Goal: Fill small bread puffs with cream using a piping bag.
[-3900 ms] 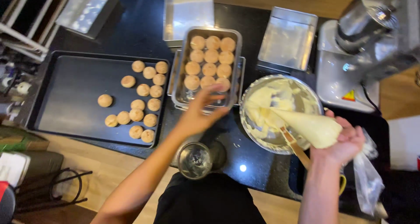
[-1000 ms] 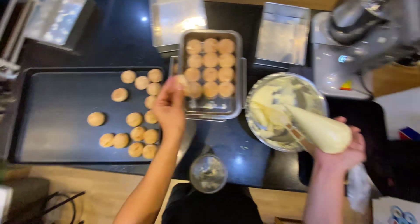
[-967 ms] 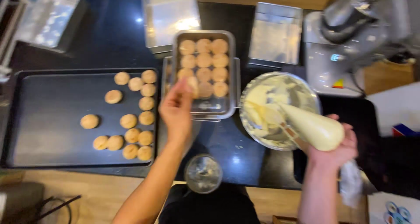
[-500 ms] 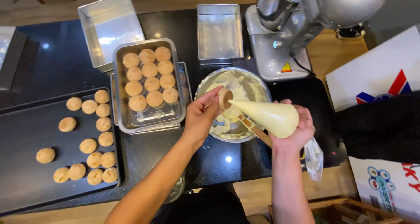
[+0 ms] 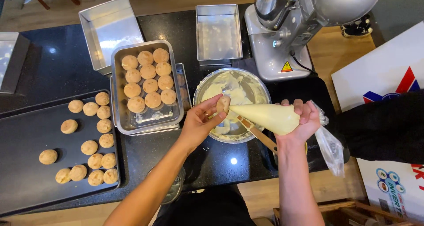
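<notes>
A small round puff (image 5: 223, 104) is pinched between thumb and fingertips of the left hand (image 5: 198, 124), closed narrow around it, held in the air over the metal bowl of cream (image 5: 260, 82). The piping bag (image 5: 265, 118) is gripped by the right hand (image 5: 302, 120), fingers wrapped around its fat rear end, hand closed on it; the loose plastic tail (image 5: 331, 146) hangs off to the right. The bag's long axis lies nearly level across the frame, tilted slightly up toward the left, tip pointed left at the puff and touching or just at its side; whether the nozzle is already inside cannot be told. A wooden-handled tool (image 5: 258, 135) rests in the bowl under the bag. For a clean fill, judged from this pose: the puff is best kept steady and square to the tip, pinch kept light so the shell is not crushed, squeeze applied from the back of the bag evenly, work kept over the bowl so drips are caught. Other puffs sit in the steel tray (image 5: 170, 120) and on the dark baking sheet (image 5: 26, 182) to the left; a stand mixer (image 5: 287, 40) stands behind the bowl.
</notes>
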